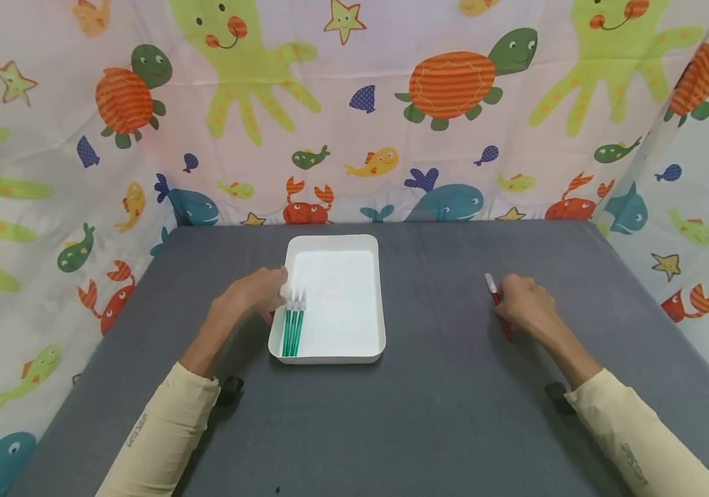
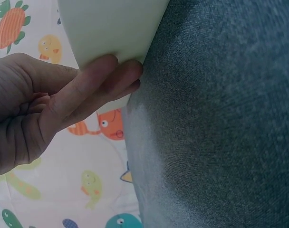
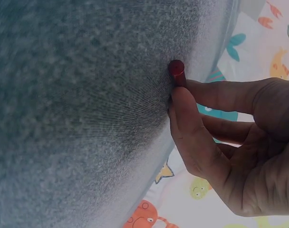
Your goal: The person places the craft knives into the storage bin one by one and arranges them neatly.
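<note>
A white rectangular tray (image 1: 344,324) lies on the grey table. Toward its left side, several forks with green handles (image 1: 293,333) lie side by side, tines pointing away from me. My left hand (image 1: 257,293) grips the tray's left edge; in the left wrist view, fingertips (image 2: 128,71) press the outer wall (image 2: 109,28) while the thumb is partly hidden behind it. Off to the right, my right hand (image 1: 527,304) pinches a slim red pen (image 1: 506,330) with a white end, close over the cloth. Its round red end (image 3: 177,67) shows between thumb and finger in the right wrist view.
Grey cloth (image 1: 429,414) covers the table. A curtain printed with sea animals (image 1: 342,90) hangs behind and along both sides. Dark objects sit under each wrist near the cuffs (image 1: 201,386).
</note>
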Tool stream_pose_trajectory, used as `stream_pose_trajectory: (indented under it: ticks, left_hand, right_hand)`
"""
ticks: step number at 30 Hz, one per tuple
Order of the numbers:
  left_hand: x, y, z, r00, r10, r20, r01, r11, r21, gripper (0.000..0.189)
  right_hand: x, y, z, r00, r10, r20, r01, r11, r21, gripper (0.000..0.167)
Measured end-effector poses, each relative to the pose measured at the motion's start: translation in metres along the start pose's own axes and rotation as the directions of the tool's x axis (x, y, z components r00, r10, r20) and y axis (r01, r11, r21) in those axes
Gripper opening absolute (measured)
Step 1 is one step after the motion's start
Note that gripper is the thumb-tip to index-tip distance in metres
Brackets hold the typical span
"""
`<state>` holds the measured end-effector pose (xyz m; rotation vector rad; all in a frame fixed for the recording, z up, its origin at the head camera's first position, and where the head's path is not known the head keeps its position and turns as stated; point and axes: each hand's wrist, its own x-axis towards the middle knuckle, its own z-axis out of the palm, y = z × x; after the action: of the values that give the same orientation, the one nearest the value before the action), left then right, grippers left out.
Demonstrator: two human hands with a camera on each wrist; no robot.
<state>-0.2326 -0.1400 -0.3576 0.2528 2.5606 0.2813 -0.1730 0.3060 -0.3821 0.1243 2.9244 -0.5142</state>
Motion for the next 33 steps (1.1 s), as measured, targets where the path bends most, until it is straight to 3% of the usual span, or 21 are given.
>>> stream_pose_trajectory:
  ticks: [10,14,19,33]
  left_hand:
    - [0.001,0.002,0.0,1.0,0.012,0.002,-0.012,1.0,0.002,0.075]
    - [0.0,0.005,-0.001,1.0,0.0,0.005,0.0,1.0,-0.008,0.073]
    - [0.0,0.005,-0.002,1.0,-0.01,0.012,0.01,1.0,-0.005,0.071]
    - [0.001,0.005,-0.002,1.0,0.002,0.009,-0.002,1.0,0.016,0.072]
  right_hand:
    - [0.0,0.001,0.001,1.0,-0.003,0.011,0.003,1.0,0.021,0.025]
    - [-0.003,-0.002,-0.002,1.0,-0.016,-0.006,0.016,0.999,0.045,0.006]
    - [-0.008,-0.013,-0.008,0.998,-0.047,-0.03,0.048,0.997,0.066,0.034]
    - [-0.015,-0.071,-0.016,0.99,-0.139,0.007,0.136,0.979,0.151,0.033]
